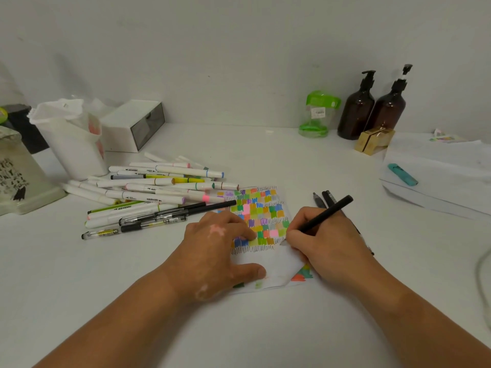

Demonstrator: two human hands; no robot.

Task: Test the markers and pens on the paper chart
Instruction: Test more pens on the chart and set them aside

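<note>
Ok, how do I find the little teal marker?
Look at the right side of the table, where a big white box sits. The teal marker lies alone on top of it. It is short, stubby and teal all over, unlike the long white markers piled on the left.

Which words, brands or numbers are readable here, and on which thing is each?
"MARKER": white marker in the pile.
"MARKER", upside down: green-edged marker below it.
Too blurred to read: sticker on the green jar, black print on the left container, print on the clear pen.
</note>
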